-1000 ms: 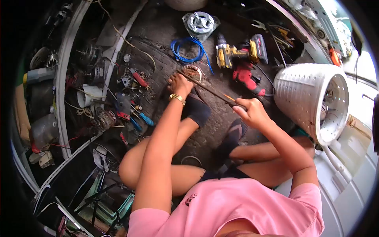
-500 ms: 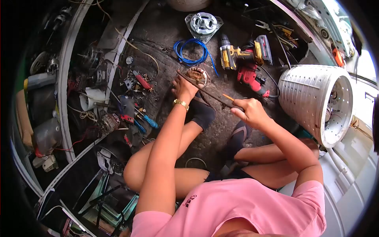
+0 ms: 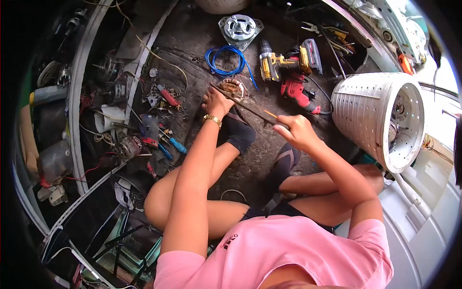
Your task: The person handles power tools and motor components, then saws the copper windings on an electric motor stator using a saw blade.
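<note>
A ring-shaped motor stator (image 3: 234,87) with pale lacing and brownish windings rests on the dark floor ahead of me. My left hand (image 3: 217,103), with a gold watch at its wrist, is closed at the stator's left edge; its fingertips are partly hidden. My right hand (image 3: 297,131) is wrapped round the near end of a long dark rod (image 3: 252,110). That rod slants across the stator, its far end close to my left fingers. A thin orange stick (image 3: 270,113) pokes out beside the rod near my right hand.
Beyond the stator lie a coil of blue wire (image 3: 225,61) and a silver motor (image 3: 240,30). A yellow drill (image 3: 279,62) and a red power tool (image 3: 296,91) lie to the right, before a white perforated drum (image 3: 358,118). Screwdrivers (image 3: 178,144) and loose parts clutter the left.
The whole scene has shifted slightly left and up as the camera moved. My hands, the rod and the stator keep almost the same places relative to each other.
</note>
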`<state>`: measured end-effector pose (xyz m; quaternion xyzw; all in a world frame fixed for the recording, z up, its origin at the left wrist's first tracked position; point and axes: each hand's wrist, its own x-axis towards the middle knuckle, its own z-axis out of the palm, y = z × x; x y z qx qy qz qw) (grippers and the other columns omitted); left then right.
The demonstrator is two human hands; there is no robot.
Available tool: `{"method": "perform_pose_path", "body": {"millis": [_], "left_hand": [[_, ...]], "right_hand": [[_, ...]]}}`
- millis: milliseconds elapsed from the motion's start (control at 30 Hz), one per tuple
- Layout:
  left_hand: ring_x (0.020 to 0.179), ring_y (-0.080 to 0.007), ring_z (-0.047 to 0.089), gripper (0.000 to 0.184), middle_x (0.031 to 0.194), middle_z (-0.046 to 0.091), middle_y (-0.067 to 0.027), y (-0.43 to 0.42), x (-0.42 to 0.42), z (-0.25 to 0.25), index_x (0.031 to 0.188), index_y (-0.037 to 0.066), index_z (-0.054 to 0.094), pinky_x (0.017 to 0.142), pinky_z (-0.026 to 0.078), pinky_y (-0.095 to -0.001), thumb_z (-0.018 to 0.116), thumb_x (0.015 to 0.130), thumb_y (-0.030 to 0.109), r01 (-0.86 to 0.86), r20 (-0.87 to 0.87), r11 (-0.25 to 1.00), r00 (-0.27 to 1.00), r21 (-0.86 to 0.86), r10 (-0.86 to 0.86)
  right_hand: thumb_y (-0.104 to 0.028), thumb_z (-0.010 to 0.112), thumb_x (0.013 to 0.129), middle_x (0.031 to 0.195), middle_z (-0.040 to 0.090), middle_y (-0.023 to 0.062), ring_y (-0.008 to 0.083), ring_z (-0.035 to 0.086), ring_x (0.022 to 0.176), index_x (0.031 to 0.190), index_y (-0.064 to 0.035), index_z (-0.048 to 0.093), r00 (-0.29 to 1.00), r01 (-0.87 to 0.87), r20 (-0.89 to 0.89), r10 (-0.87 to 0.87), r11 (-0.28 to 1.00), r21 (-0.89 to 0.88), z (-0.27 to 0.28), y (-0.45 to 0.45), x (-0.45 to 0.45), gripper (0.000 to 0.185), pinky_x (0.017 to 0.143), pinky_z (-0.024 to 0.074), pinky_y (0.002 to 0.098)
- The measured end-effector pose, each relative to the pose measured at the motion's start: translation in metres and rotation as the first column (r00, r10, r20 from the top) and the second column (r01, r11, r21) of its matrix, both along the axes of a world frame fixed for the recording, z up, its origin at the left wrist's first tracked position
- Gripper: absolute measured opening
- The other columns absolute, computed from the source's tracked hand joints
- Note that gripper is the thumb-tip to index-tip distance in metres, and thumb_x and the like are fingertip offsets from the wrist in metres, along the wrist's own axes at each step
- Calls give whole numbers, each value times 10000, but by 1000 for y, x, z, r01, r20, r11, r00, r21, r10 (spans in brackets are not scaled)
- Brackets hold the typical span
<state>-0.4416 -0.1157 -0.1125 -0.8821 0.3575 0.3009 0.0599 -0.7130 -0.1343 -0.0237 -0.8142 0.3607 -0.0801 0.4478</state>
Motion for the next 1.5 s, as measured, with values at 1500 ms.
{"method": "perform_pose_path", "body": {"millis": [1500], "left_hand": [[1314, -367, 378, 868, 1326, 506, -174, 4, 18, 17, 1222, 61, 506, 1050, 295, -569, 813, 563, 535, 196, 68, 968, 980, -159, -188]], "right_hand": [[-491, 570, 891, 861, 672, 222, 424, 640, 839, 1157, -164, 655, 959, 279, 33, -282, 957, 80, 6, 46, 74, 429, 730, 493, 509]]}}
